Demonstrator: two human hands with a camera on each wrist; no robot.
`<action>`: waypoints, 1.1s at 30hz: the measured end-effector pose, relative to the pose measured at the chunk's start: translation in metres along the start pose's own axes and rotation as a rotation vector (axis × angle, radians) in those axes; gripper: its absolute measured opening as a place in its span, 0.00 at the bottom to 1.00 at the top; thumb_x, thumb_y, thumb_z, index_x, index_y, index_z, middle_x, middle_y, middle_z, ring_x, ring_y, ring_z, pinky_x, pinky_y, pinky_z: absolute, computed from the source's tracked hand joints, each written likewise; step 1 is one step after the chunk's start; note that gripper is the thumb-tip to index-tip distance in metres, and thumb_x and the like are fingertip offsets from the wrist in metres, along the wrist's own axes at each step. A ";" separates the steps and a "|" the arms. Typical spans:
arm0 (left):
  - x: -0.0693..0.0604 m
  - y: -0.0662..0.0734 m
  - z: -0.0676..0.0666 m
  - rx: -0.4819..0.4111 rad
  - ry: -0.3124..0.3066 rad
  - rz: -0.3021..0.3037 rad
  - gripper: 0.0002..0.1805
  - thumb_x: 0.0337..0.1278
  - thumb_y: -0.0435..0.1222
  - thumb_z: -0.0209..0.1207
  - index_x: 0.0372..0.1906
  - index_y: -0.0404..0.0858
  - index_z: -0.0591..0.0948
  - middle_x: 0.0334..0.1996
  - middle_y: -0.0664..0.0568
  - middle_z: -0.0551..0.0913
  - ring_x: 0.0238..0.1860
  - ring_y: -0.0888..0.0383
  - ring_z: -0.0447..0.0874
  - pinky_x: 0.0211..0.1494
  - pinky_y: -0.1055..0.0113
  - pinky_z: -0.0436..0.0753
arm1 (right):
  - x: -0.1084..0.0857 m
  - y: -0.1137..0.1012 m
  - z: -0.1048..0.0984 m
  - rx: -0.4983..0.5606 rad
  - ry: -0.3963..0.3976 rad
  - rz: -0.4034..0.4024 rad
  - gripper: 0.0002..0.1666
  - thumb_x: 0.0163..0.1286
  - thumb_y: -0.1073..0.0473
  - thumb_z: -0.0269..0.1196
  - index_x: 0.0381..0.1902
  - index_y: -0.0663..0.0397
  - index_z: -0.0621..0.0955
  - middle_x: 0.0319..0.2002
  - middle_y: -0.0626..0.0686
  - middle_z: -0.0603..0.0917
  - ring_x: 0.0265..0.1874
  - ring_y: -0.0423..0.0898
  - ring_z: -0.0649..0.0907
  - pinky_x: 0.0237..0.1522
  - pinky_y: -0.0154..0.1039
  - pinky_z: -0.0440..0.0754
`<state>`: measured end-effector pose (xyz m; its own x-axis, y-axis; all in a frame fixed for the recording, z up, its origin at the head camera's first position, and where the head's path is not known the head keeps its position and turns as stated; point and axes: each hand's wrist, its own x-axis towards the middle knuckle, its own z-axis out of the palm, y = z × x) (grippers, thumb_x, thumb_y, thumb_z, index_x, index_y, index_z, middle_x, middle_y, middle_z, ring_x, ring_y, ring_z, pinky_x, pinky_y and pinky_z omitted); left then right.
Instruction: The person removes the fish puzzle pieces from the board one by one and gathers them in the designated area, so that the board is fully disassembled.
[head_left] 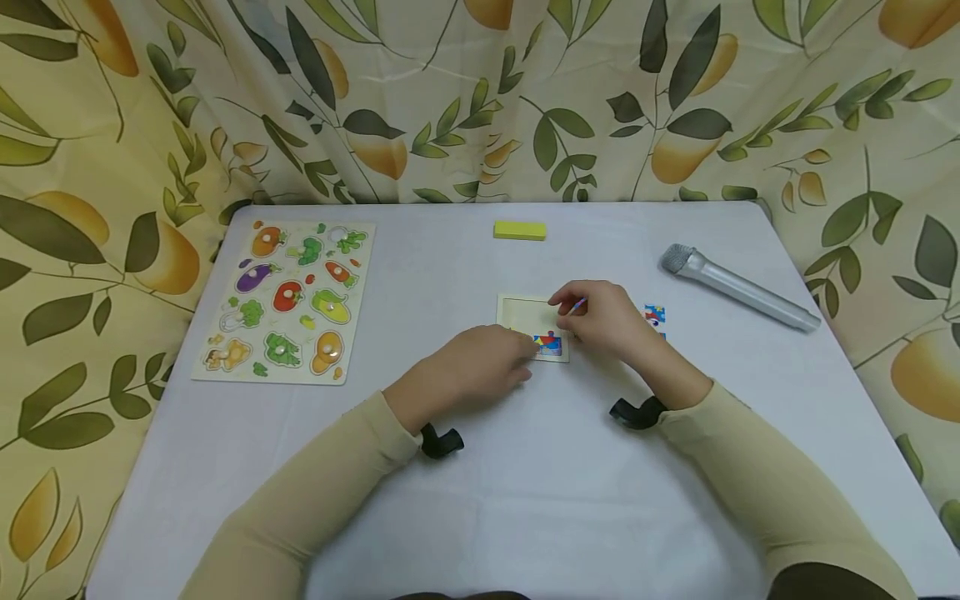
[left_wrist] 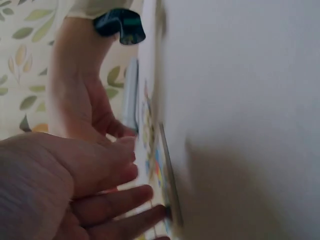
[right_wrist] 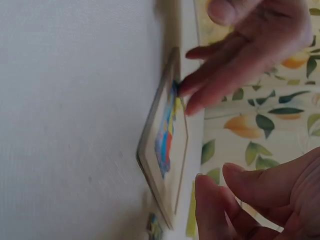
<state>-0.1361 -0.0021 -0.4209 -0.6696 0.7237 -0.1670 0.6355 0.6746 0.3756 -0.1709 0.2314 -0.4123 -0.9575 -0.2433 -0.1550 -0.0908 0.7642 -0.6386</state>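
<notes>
A small wooden puzzle tray [head_left: 534,306] lies mid-table, with colourful jigsaw pieces [head_left: 548,342] joined in its near right corner. My left hand [head_left: 480,365] comes over the tray's left side. Its extended fingers touch the pieces, as the right wrist view also shows. Above the tray's right edge, my right hand [head_left: 600,317] pinches a small puzzle piece [head_left: 577,306] between thumb and fingers, seen nearly edge-on. That piece is hidden in the right wrist view. Loose puzzle pieces [head_left: 655,315] lie right of the tray, partly covered by the right forearm.
A vegetable picture board [head_left: 281,304] lies at the left of the table. A yellow block [head_left: 520,231] sits near the back edge. At the right is a silver microphone [head_left: 738,287]. Patterned curtain [head_left: 480,100] hangs behind the white table [head_left: 480,533].
</notes>
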 end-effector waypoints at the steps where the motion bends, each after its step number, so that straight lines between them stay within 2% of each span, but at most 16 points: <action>1: 0.000 -0.004 -0.001 -0.026 0.021 0.003 0.06 0.79 0.43 0.61 0.47 0.47 0.85 0.38 0.58 0.87 0.40 0.56 0.81 0.49 0.62 0.82 | 0.002 0.000 0.002 0.029 -0.010 0.013 0.15 0.70 0.66 0.68 0.54 0.55 0.89 0.42 0.56 0.88 0.34 0.50 0.87 0.34 0.36 0.84; 6: 0.000 -0.022 -0.004 -0.096 0.132 -0.035 0.13 0.80 0.39 0.59 0.57 0.46 0.89 0.50 0.57 0.92 0.51 0.57 0.87 0.61 0.61 0.85 | 0.007 -0.005 0.015 0.152 -0.065 0.077 0.18 0.72 0.67 0.66 0.58 0.56 0.86 0.46 0.57 0.86 0.28 0.49 0.89 0.32 0.35 0.87; 8: 0.000 -0.029 -0.004 -0.093 0.168 -0.066 0.16 0.79 0.38 0.59 0.63 0.45 0.88 0.56 0.57 0.91 0.57 0.58 0.88 0.65 0.60 0.85 | 0.008 -0.009 0.020 0.164 -0.075 0.080 0.18 0.73 0.67 0.66 0.59 0.56 0.85 0.47 0.57 0.85 0.29 0.48 0.89 0.32 0.35 0.87; 10: 0.001 -0.035 -0.004 -0.045 0.186 -0.098 0.18 0.79 0.40 0.59 0.65 0.44 0.86 0.60 0.55 0.89 0.62 0.55 0.86 0.67 0.57 0.84 | 0.010 -0.014 0.025 0.172 -0.086 0.070 0.17 0.73 0.67 0.67 0.59 0.56 0.85 0.47 0.57 0.85 0.29 0.47 0.89 0.32 0.36 0.88; 12: 0.003 -0.040 -0.004 0.012 0.169 -0.140 0.23 0.79 0.45 0.60 0.71 0.44 0.82 0.69 0.51 0.84 0.72 0.51 0.81 0.72 0.51 0.81 | 0.011 -0.018 0.029 0.167 -0.097 0.060 0.16 0.73 0.66 0.67 0.58 0.57 0.86 0.46 0.57 0.85 0.28 0.47 0.88 0.32 0.37 0.89; 15: 0.004 -0.047 -0.003 0.073 0.077 -0.197 0.35 0.79 0.56 0.58 0.83 0.49 0.70 0.85 0.50 0.65 0.87 0.42 0.58 0.83 0.36 0.66 | 0.012 -0.025 0.035 0.152 -0.125 0.053 0.16 0.73 0.66 0.68 0.57 0.57 0.87 0.44 0.56 0.84 0.27 0.47 0.87 0.31 0.37 0.89; 16: 0.004 -0.048 -0.003 0.074 0.038 -0.215 0.38 0.79 0.58 0.56 0.85 0.51 0.65 0.88 0.51 0.57 0.89 0.41 0.49 0.84 0.32 0.60 | 0.013 -0.027 0.037 0.141 -0.133 0.049 0.16 0.73 0.66 0.68 0.57 0.57 0.87 0.44 0.56 0.84 0.27 0.46 0.87 0.31 0.37 0.88; 18: 0.002 -0.051 -0.002 0.053 -0.034 -0.241 0.41 0.79 0.60 0.55 0.88 0.55 0.59 0.90 0.53 0.48 0.91 0.40 0.37 0.85 0.26 0.50 | 0.013 -0.029 0.041 0.117 -0.146 0.037 0.17 0.73 0.66 0.68 0.58 0.56 0.87 0.43 0.56 0.84 0.26 0.46 0.86 0.31 0.37 0.88; 22: 0.000 -0.054 0.001 0.046 -0.095 -0.254 0.41 0.81 0.59 0.53 0.88 0.55 0.55 0.90 0.54 0.45 0.91 0.41 0.35 0.84 0.24 0.45 | 0.014 -0.030 0.051 0.014 -0.146 -0.035 0.19 0.71 0.66 0.70 0.59 0.55 0.89 0.40 0.54 0.84 0.31 0.45 0.85 0.39 0.37 0.84; 26: -0.001 -0.054 0.001 0.025 -0.094 -0.254 0.40 0.81 0.57 0.54 0.88 0.54 0.56 0.90 0.54 0.46 0.91 0.43 0.38 0.85 0.25 0.46 | 0.014 -0.029 0.057 -0.082 -0.138 -0.082 0.22 0.70 0.64 0.72 0.61 0.53 0.89 0.38 0.52 0.85 0.38 0.48 0.80 0.44 0.40 0.77; 30: -0.001 -0.053 0.002 0.001 -0.078 -0.258 0.40 0.80 0.56 0.56 0.88 0.54 0.58 0.90 0.54 0.48 0.91 0.44 0.39 0.85 0.26 0.46 | 0.009 -0.031 0.057 -0.087 -0.148 -0.086 0.23 0.71 0.65 0.72 0.63 0.53 0.89 0.42 0.54 0.86 0.41 0.49 0.81 0.42 0.40 0.76; 33: -0.001 -0.054 0.003 -0.002 -0.073 -0.264 0.40 0.80 0.56 0.57 0.87 0.55 0.58 0.90 0.54 0.49 0.91 0.44 0.40 0.85 0.26 0.46 | 0.006 -0.033 0.057 -0.079 -0.148 -0.092 0.20 0.71 0.65 0.71 0.60 0.54 0.90 0.46 0.56 0.87 0.43 0.49 0.83 0.42 0.39 0.77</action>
<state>-0.1685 -0.0384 -0.4440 -0.7826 0.5313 -0.3244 0.4417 0.8412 0.3120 -0.1582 0.1702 -0.4354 -0.8939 -0.3950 -0.2120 -0.2027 0.7779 -0.5948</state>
